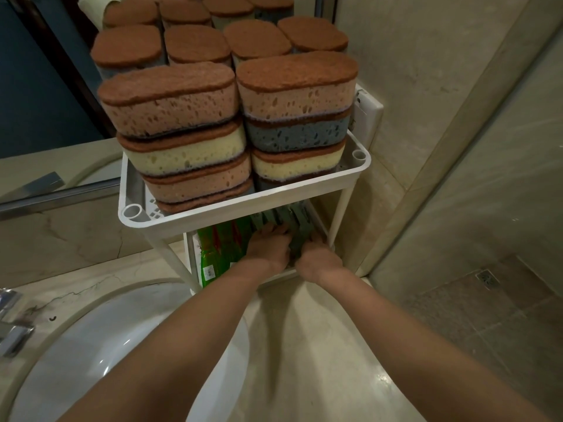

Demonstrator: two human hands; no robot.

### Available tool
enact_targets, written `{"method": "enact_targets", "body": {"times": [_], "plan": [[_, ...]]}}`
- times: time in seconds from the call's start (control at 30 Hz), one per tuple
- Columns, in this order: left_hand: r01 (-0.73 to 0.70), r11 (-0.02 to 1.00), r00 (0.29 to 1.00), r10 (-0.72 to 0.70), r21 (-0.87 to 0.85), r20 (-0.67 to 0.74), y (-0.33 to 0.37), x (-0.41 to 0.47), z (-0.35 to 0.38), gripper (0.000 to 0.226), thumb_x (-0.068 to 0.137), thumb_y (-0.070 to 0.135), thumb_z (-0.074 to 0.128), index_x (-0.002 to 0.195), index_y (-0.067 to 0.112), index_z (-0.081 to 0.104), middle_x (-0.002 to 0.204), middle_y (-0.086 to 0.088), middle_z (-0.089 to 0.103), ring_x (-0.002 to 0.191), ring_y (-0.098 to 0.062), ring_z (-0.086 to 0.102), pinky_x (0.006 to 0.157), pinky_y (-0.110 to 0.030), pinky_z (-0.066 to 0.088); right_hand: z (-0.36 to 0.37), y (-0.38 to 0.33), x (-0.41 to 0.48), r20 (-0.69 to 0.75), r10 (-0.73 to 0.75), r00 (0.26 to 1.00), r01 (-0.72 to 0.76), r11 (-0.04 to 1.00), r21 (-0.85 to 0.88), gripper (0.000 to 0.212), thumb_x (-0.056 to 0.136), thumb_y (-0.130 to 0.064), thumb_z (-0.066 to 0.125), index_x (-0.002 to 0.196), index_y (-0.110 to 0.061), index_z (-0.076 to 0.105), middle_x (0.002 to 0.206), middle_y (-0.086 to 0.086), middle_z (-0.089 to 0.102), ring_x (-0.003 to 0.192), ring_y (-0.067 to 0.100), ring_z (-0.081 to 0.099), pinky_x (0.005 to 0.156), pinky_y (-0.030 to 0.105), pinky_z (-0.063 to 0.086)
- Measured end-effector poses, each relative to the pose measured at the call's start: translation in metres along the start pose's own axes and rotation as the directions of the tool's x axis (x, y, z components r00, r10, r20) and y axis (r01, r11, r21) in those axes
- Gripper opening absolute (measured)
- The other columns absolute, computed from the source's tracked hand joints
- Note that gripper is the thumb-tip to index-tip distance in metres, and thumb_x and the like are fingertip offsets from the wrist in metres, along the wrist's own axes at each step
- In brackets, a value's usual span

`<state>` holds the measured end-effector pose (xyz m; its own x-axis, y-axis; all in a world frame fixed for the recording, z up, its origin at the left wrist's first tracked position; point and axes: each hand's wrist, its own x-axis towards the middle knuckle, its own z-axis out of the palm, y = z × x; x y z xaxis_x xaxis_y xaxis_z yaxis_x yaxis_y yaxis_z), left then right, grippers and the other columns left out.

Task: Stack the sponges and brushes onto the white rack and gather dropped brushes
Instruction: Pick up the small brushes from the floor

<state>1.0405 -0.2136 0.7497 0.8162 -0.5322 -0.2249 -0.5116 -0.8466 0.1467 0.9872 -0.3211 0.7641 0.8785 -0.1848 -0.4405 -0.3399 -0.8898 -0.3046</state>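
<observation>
Grey-green plastic brushes (pixel 294 222) crowd the white plastic rack's (pixel 237 208) lower shelf; left hand (pixel 268 243) presses them flat, fingers spread; right hand (pixel 318 254) curls around one bundle; best keep handles aligned, clear of the green packets (pixel 219 248).

Both forearms bare, seemingly sleeveless; no rings visible.

Single head view, looking steeply down from above.
It faces forward over the counter (pixel 320 345), close to the white rack (pixel 243 210) against the wall.
</observation>
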Motion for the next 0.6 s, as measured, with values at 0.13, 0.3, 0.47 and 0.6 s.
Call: {"method": "enact_targets", "body": {"times": [0.13, 0.3, 0.47, 0.6], "plan": [[-0.022, 0.999, 0.996, 0.025, -0.035, 0.087, -0.003, 0.002, 0.002, 0.064, 0.099, 0.037, 0.046, 0.155, 0.026, 0.016, 0.163, 0.004, 0.006, 0.150, -0.022, 0.002, 0.120, -0.042, 0.014, 0.001, -0.001, 0.000, -0.009, 0.002, 1.000, -0.002, 0.999, -0.039, 0.052, 0.098, -0.024, 0.042, 0.147, -0.009, 0.031, 0.154, 0.010, 0.021, 0.138, 0.033, 0.030, 0.109, 0.045, 0.037], [-0.024, 0.997, 0.998, 0.028, -0.075, 0.063, -0.009, 0.001, 0.004, 0.061, 0.100, 0.036, 0.041, 0.155, 0.025, 0.016, 0.163, 0.003, 0.004, 0.150, -0.020, 0.001, 0.120, -0.037, 0.010, -0.002, -0.001, -0.002, -0.022, -0.011, 1.000, 0.011, 1.000, -0.003, 0.051, 0.097, -0.024, 0.044, 0.144, -0.010, 0.035, 0.150, 0.010, 0.028, 0.134, 0.032, 0.036, 0.106, 0.043, 0.040], [-0.009, 0.987, 1.000, 0.009, -0.159, -0.003, -0.008, -0.009, 0.001, 0.058, 0.098, 0.031, 0.046, 0.152, 0.026, 0.025, 0.161, 0.001, 0.018, 0.146, -0.024, 0.019, 0.116, -0.037, 0.025, -0.003, 0.006, -0.010, -0.077, -0.069, 0.995, 0.074, 0.995, 0.069, 0.041, 0.094, -0.024, 0.047, 0.134, -0.014, 0.047, 0.139, 0.011, 0.043, 0.119, 0.029, 0.050, 0.095, 0.040, 0.048], [0.048, 0.951, 0.995, -0.071, -0.306, -0.066, -0.003, -0.028, -0.003, 0.045, 0.097, 0.027, 0.049, 0.141, 0.024, 0.043, 0.144, -0.004, 0.045, 0.124, -0.024, 0.048, 0.098, -0.036, 0.046, -0.002, 0.011, -0.026, -0.171, -0.129, 0.977, 0.156, 0.976, 0.154, 0.035, 0.092, -0.021, 0.048, 0.125, -0.014, 0.055, 0.131, 0.011, 0.050, 0.113, 0.029, 0.053, 0.092, 0.040, 0.050]]}}
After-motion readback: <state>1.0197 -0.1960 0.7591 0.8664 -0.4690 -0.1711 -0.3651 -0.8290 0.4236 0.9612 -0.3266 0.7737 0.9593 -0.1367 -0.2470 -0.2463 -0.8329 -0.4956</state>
